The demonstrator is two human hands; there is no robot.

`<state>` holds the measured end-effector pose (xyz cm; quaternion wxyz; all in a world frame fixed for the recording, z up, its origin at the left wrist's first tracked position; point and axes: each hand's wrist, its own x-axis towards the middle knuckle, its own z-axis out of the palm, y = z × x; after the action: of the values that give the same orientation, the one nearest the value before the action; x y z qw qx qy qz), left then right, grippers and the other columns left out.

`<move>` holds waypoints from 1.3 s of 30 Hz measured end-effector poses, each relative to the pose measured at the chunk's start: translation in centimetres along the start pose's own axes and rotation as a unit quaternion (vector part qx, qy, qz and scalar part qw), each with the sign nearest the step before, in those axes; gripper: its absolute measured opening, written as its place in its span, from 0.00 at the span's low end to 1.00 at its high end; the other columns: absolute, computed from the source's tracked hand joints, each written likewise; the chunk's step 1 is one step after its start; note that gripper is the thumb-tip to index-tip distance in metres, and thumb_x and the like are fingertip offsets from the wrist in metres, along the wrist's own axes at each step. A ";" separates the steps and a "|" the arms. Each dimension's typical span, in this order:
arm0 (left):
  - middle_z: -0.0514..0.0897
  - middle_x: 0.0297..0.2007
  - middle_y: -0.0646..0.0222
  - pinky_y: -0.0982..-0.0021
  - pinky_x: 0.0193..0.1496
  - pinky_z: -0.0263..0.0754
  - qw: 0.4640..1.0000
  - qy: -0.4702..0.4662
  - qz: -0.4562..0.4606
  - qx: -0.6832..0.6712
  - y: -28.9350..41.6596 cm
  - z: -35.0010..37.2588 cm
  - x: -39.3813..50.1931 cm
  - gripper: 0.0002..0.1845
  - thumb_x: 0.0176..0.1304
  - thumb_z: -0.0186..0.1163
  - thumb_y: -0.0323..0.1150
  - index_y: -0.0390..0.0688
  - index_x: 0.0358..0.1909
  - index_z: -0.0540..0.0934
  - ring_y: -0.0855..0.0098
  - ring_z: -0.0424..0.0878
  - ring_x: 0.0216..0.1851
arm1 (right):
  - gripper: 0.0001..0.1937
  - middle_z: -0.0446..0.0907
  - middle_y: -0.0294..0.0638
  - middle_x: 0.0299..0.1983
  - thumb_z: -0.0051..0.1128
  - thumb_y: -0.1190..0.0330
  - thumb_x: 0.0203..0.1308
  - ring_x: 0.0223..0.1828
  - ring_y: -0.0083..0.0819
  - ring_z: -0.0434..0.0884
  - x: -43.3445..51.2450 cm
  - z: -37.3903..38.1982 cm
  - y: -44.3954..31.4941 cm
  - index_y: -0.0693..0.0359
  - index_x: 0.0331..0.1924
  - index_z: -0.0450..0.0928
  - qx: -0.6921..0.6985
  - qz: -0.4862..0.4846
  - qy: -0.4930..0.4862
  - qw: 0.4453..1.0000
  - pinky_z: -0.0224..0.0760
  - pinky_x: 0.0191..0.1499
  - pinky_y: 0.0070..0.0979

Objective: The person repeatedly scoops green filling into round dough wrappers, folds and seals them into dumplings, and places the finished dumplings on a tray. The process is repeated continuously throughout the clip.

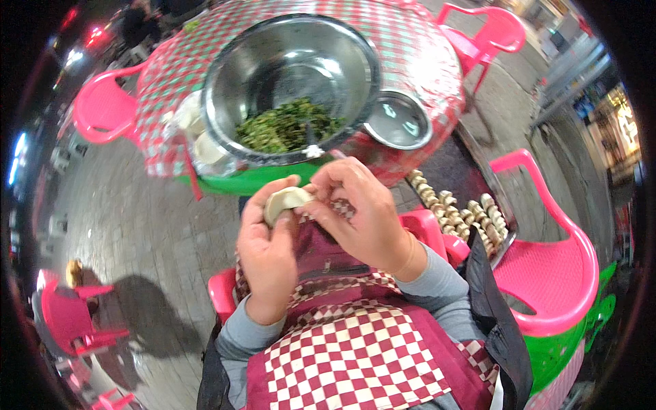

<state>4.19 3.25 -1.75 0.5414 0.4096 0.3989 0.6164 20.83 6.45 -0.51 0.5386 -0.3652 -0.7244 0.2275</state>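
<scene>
A pale folded dumpling (287, 201) is held between my two hands, above my lap. My left hand (269, 246) cups its left side, thumb along the near edge. My right hand (356, 207) pinches the dumpling's right end between thumb and fingers. Just beyond my hands a large steel basin (292, 46) rests on the table, tilted toward me in the view. Chopped green filling (287, 125) lies in its near part, with a utensil's dark handle (310, 134) leaning at the rim. Left of the basin, round dough wrappers (207, 148) sit in clear plastic.
A steel bowl of clear liquid (398, 120) stands right of the basin on the checked tablecloth (410, 56). Rows of shaped dumplings (461, 212) fill the near end of a dark tray (451, 164). Pink plastic chairs (551, 271) stand around, one partly under the tray's side.
</scene>
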 end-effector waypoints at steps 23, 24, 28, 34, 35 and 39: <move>0.91 0.47 0.64 0.73 0.57 0.82 0.941 -0.103 -0.010 0.322 -5.0 -0.3 0.1 0.10 0.81 0.64 0.27 0.33 0.56 0.87 0.74 0.88 0.50 | 0.13 0.92 0.52 0.47 0.64 0.73 0.61 0.54 0.53 0.91 -15.8 -29.0 30.4 0.59 0.48 0.93 -0.357 0.430 -0.043 0.828 0.83 0.59 0.41; 0.91 0.47 0.64 0.72 0.59 0.81 0.938 -0.102 -0.014 0.330 -5.1 -0.6 0.0 0.10 0.81 0.64 0.27 0.33 0.56 0.87 0.74 0.87 0.51 | 0.14 0.92 0.52 0.48 0.64 0.75 0.60 0.55 0.52 0.90 -17.0 -28.9 32.3 0.57 0.48 0.93 -0.348 0.439 -0.040 0.827 0.83 0.60 0.42; 0.92 0.49 0.62 0.69 0.62 0.80 0.917 -0.098 -0.025 0.385 -5.5 -1.9 0.0 0.10 0.80 0.64 0.26 0.33 0.56 0.87 0.71 0.88 0.52 | 0.19 0.91 0.54 0.51 0.59 0.81 0.59 0.56 0.53 0.90 -18.7 -28.6 36.1 0.56 0.49 0.94 -0.343 0.358 -0.081 0.865 0.82 0.62 0.41; 0.92 0.50 0.61 0.68 0.62 0.80 0.919 -0.081 -0.010 0.385 -5.8 -3.6 -0.2 0.11 0.80 0.63 0.25 0.33 0.57 0.87 0.70 0.88 0.54 | 0.22 0.92 0.53 0.51 0.58 0.84 0.51 0.56 0.51 0.90 -18.2 -28.2 36.5 0.56 0.46 0.95 -0.333 0.384 -0.199 0.838 0.82 0.61 0.39; 0.92 0.50 0.61 0.68 0.62 0.80 0.920 -0.075 -0.010 0.386 -5.7 -3.7 -0.2 0.11 0.80 0.63 0.25 0.33 0.57 0.87 0.71 0.88 0.53 | 0.22 0.92 0.53 0.50 0.58 0.84 0.50 0.55 0.51 0.90 -18.4 -28.4 36.6 0.56 0.46 0.95 -0.341 0.377 -0.201 0.837 0.83 0.61 0.39; 0.92 0.50 0.61 0.69 0.60 0.81 0.918 -0.064 0.013 0.390 -5.5 -3.9 0.1 0.10 0.79 0.64 0.24 0.32 0.56 0.87 0.72 0.89 0.52 | 0.23 0.92 0.53 0.49 0.56 0.84 0.48 0.55 0.53 0.90 -19.3 -28.6 37.4 0.58 0.45 0.95 -0.326 0.328 -0.232 0.855 0.83 0.61 0.39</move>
<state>2.38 3.72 -8.27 0.3552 0.6322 0.5666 0.3912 61.44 13.25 -30.31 0.0986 -0.6731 -0.6991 0.2204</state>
